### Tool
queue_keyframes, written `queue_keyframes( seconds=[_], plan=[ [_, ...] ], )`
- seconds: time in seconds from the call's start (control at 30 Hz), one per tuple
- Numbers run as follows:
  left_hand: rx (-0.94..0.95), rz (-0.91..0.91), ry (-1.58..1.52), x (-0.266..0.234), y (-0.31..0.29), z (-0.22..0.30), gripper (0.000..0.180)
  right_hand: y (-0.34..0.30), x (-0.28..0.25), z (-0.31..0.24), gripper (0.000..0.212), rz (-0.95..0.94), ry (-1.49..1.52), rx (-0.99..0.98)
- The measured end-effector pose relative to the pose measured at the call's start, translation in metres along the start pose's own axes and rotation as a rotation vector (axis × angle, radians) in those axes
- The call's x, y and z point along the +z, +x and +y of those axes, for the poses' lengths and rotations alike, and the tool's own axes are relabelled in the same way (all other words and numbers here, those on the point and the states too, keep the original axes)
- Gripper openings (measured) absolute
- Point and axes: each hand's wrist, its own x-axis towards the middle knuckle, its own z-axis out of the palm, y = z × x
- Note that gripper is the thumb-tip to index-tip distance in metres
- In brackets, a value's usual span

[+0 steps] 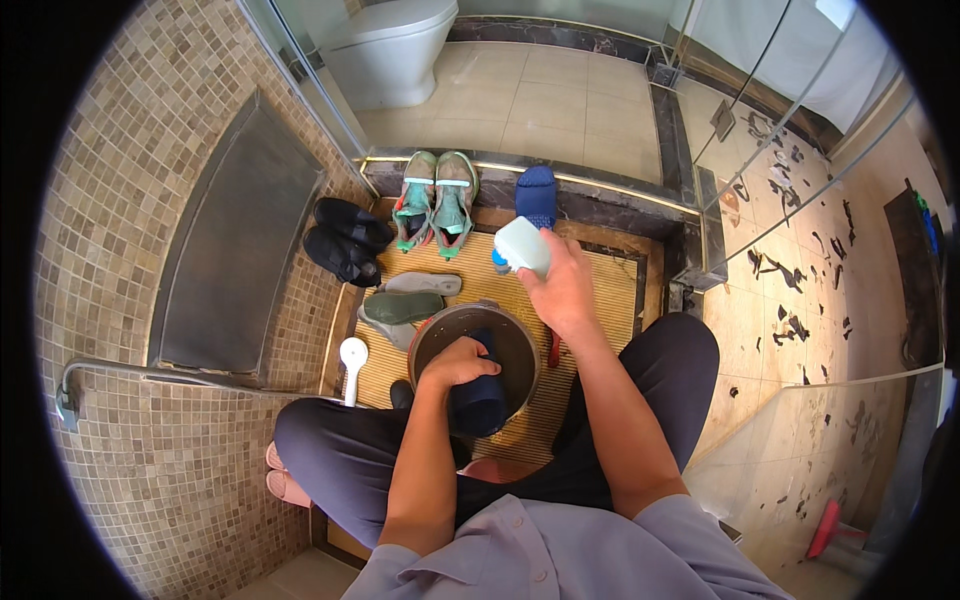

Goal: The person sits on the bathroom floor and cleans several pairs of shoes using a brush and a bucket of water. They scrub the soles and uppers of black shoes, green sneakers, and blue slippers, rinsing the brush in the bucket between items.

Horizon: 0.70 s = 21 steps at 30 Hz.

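My left hand (460, 362) reaches into a round metal pot (527, 375). Its fingers are wrapped round a dark navy slipper (478, 408), which tilts over the pot's near rim. Raised beyond the pot, my right hand (560, 285) grips a pale, whitish rounded block (524, 246) with a ragged, bristle-like edge. Under that block a small blue-topped item (500, 260) is partly hidden. A matching blue slipper (536, 195) leans against the step behind. The pot's inside is shadowed, and I cannot make out what it contains.
Green-grey sneakers (436, 200) lean on the step, with black shoes (345, 243) to their left. Insoles (405, 305) and a white shower head (352, 362) lie on the ribbed mat (600, 290). Glass panels (790, 130) stand right; pink slippers (288, 485) sit beside my left knee.
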Motion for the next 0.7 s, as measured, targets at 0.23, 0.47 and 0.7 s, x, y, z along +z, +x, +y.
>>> queue_keyframes(
  seconds=[0.23, 0.47, 0.7],
  plan=[
    [-0.037, 0.065, 0.188, 0.061, 0.034, -0.047, 0.049, -0.004, 0.0, -0.006, 0.066, -0.111, -0.021, 0.058],
    [-0.092, 0.148, 0.402, 0.077, 0.047, -0.083, 0.047, -0.007, -0.005, -0.01, 0.065, -0.114, 0.023, 0.032],
    [-0.121, 0.115, 0.521, 0.069, 0.048, -0.062, 0.044, -0.004, -0.01, -0.004, 0.064, -0.069, 0.009, 0.006]
  ],
)
